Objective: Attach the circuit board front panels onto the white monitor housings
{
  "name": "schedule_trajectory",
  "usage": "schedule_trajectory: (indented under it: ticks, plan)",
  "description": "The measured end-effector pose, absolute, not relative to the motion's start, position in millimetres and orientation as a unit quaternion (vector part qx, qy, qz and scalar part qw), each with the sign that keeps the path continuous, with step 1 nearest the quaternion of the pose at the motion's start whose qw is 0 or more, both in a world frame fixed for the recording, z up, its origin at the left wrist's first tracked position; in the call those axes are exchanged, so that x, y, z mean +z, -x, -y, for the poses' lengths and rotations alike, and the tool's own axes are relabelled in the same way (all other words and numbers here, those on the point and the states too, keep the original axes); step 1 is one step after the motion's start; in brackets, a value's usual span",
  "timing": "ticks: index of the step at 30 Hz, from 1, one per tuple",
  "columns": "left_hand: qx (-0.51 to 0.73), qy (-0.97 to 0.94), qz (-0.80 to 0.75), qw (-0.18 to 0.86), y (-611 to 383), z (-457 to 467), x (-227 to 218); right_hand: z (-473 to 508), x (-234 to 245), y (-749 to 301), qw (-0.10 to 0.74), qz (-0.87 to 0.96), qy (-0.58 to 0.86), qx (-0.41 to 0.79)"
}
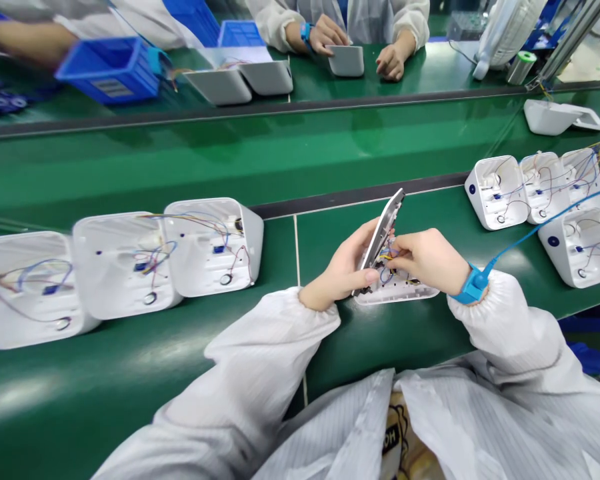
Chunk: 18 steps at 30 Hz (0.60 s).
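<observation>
My left hand [344, 267] grips a thin grey-and-white panel [383, 227], tilted up on its edge, thumb on the near side. Below it lies a white plastic housing [405, 293] with parts and coloured wires inside. My right hand [427, 257], wearing a blue wrist strap [473, 285] with a cord, has its fingers pinched at the wires [386, 256] between panel and housing. Exactly what those fingertips hold is too small to make out.
White housings with wires [215, 247] stand in a row at left; several more [497, 193] are at right. Across a dark rail [330, 199] and green strip, a co-worker's hand [330, 35] touches a grey-white housing [347, 61]. A blue bin [111, 70] stands far left, a fan [510, 33] far right.
</observation>
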<state>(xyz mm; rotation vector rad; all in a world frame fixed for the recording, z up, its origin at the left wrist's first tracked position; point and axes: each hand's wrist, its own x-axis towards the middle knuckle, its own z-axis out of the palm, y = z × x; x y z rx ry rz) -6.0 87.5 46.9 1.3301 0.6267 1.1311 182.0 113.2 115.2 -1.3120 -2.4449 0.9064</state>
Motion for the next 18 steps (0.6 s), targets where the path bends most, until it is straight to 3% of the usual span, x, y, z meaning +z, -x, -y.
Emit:
schedule_trajectory:
  ticks: [4,10,18]
  plan:
    - [0.489,-0.595,-0.272,0.577,1.8,-88.0,52.5,-117.8,111.7,-186.0,0.078,0.891,0.404,0.192]
    - [0.498,-0.625,-0.300,0.521,-4.8,-82.3,52.3,-126.7,104.5,-193.0,0.081,0.895,0.409,0.160]
    - [0.352,-0.817,-0.369,0.267,2.5,-71.6,63.7,-124.8,95.5,-194.5,0.086,0.862,0.457,0.202]
